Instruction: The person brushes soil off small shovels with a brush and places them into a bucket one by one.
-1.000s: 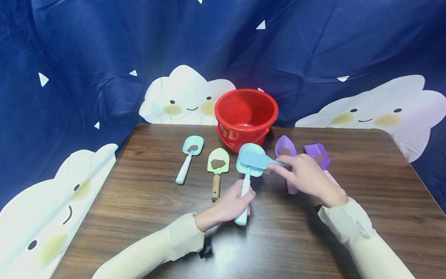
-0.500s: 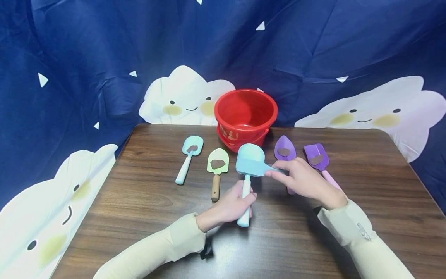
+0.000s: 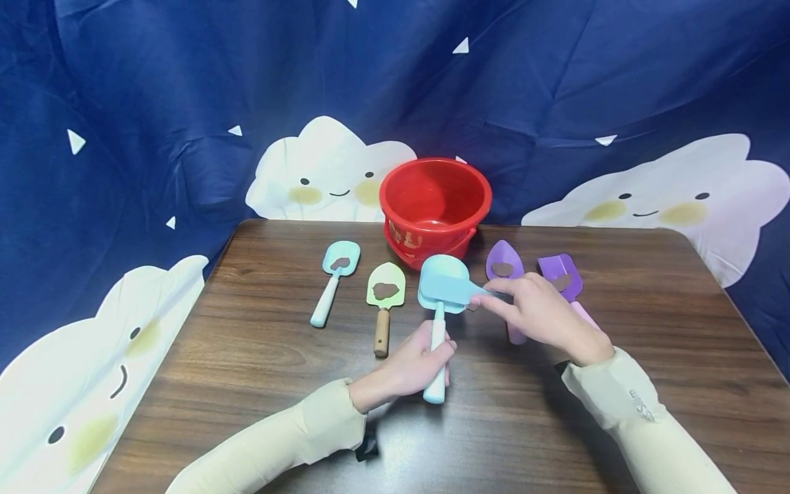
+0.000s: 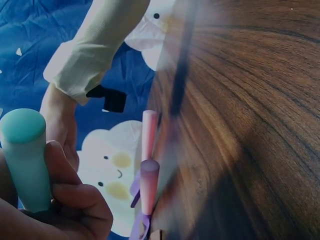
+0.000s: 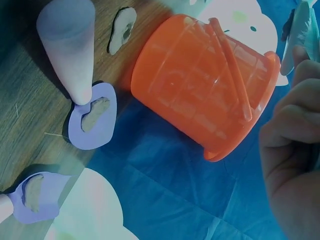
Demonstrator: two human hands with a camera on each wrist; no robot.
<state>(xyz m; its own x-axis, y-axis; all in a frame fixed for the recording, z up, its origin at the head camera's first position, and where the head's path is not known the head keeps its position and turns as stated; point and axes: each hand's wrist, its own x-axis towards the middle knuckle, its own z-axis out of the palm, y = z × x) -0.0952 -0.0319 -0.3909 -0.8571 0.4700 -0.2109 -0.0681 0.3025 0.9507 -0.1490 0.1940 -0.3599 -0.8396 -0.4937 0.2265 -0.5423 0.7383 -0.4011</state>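
Observation:
My left hand (image 3: pixel 410 362) grips the pale handle of a light-blue toy shovel (image 3: pixel 437 385), blade pointing away from me. Between the thumb and fingers of my right hand (image 3: pixel 543 310) is the narrow end of a flat light-blue scraper-like tool (image 3: pixel 449 289), which lies across the shovel's blade. Whether the two touch cannot be told. In the left wrist view the shovel's rounded handle end (image 4: pixel 24 130) rises from my curled fingers. A dark lump (image 5: pixel 287 26) shows by the blue blades in the right wrist view, partly cut off.
A red bucket (image 3: pixel 426 240) stands just behind the shovel. To the left lie a blue shovel (image 3: pixel 325 302) and a green shovel (image 3: pixel 387 272); two purple shovels, one pointed (image 3: pixel 503 252), lie right. Each bears a brown lump. Another lump (image 5: pixel 123 31) lies on the table (image 3: pixel 259 322).
My right hand has drawn the scraper-like tool down the shovel's blade towards its handle, then moved it partway back up. The left hand and the shovel have shifted only slightly right.

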